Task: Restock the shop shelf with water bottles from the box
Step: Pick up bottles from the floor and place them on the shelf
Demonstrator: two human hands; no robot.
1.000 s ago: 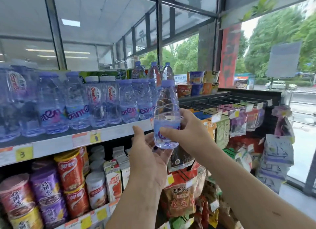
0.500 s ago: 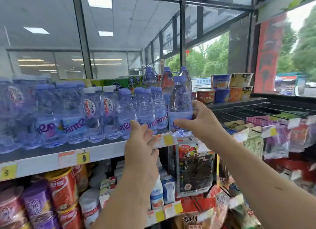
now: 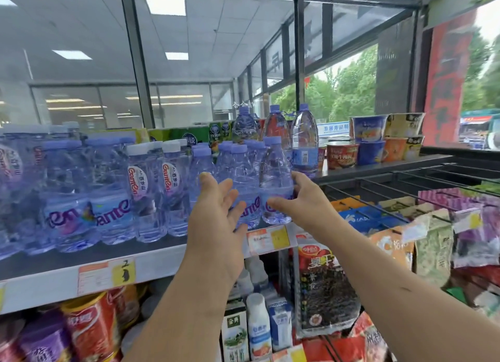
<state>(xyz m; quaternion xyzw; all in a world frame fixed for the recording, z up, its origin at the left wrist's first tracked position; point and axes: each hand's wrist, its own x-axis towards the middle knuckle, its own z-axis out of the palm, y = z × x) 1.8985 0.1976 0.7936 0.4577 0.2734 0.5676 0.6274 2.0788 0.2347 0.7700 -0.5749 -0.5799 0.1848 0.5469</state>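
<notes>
A small clear water bottle with a lilac cap stands at the right end of the top shelf. My right hand grips its lower half from the right, thumb across the label. My left hand hovers in front of the row with straight, spread fingers, holding nothing. Several more lilac-capped water bottles fill the shelf to the left. The box is out of view.
Three taller bottles stand behind the row. Cup noodles sit on a dark ledge to the right. Snack packets hang on a wire rack at the right. Cans and milk cartons fill the lower shelf.
My right hand has carried the bottle up and forward onto the right end of the top shelf. My left hand let go of the bottle's base and now hovers open.
</notes>
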